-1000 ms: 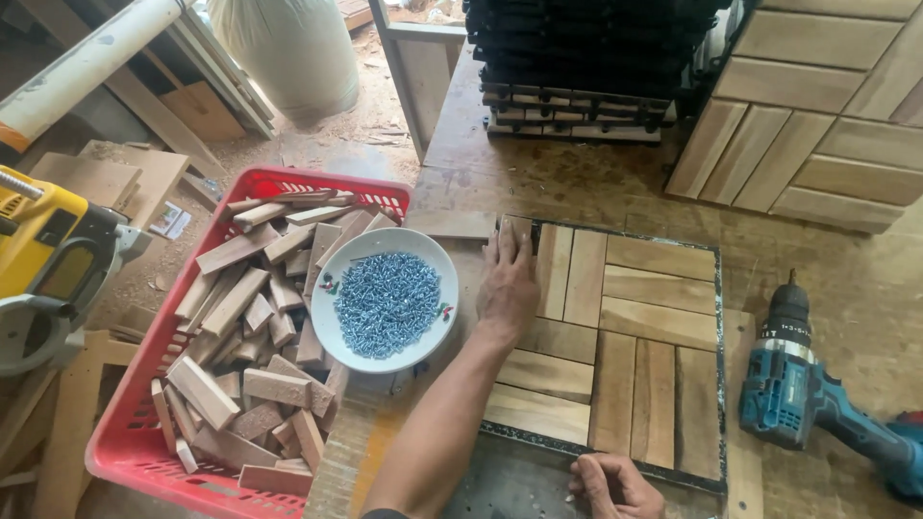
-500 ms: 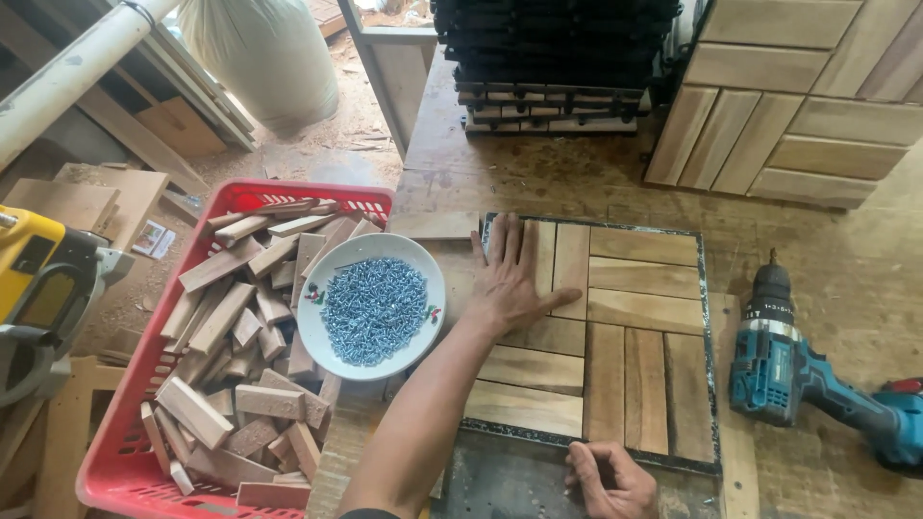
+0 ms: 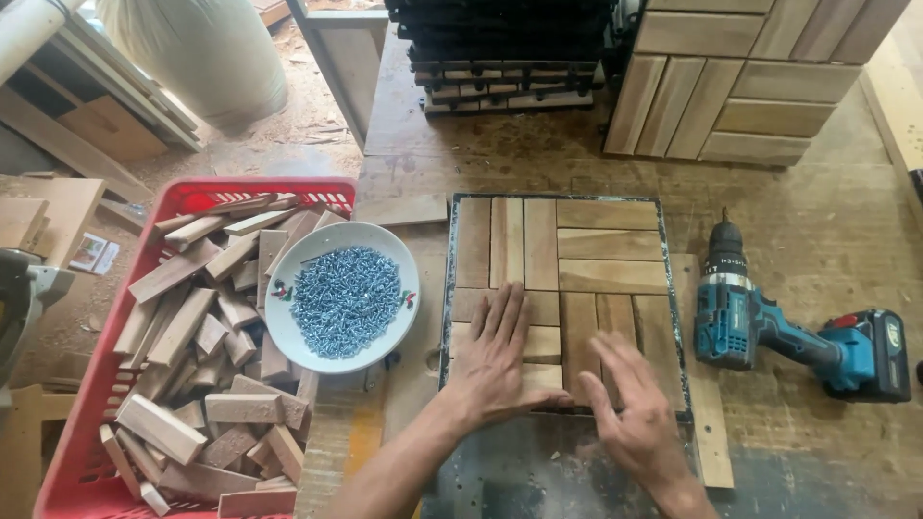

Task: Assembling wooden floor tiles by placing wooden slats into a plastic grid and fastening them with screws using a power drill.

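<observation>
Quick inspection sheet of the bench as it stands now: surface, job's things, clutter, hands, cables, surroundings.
Surface: worn wooden workbench, stained and dusty.
Job's things: square tile of wooden slats lying flat inside a dark frame; both hands press on its near slats.
Clutter: white dish of screws resting on a red crate of wood offcuts; blue cordless drill lying to the right of the tile.
Hands: left hand flat, fingers spread; right hand flat, holding nothing.
Cables: nothing seen.
Surroundings: stacked dark frames and finished slat tiles at the far edge; white sack on the sawdusty floor.
</observation>
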